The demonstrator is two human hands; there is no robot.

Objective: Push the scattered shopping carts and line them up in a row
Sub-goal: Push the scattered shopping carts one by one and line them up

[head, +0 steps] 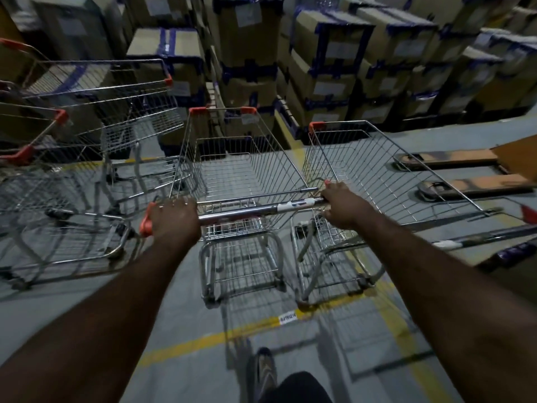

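Gripping the handle bar (247,213) of a wire shopping cart (241,170) with both hands, a person stands on a grey warehouse floor. The left hand (174,219) wraps the bar beside its orange end cap; the right hand (341,203) appears curled over the opposite end. A second cart (386,173) sits just beside it on the right, other carts (55,193) stand left, all before stacked cardboard boxes (334,50).

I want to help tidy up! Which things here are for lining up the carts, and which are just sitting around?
For the job: the middle cart, its handle held by the left hand and right hand; the cart on its right; the carts on the left.

Just lying about: stacked boxes; orange pallet forks; yellow floor line.
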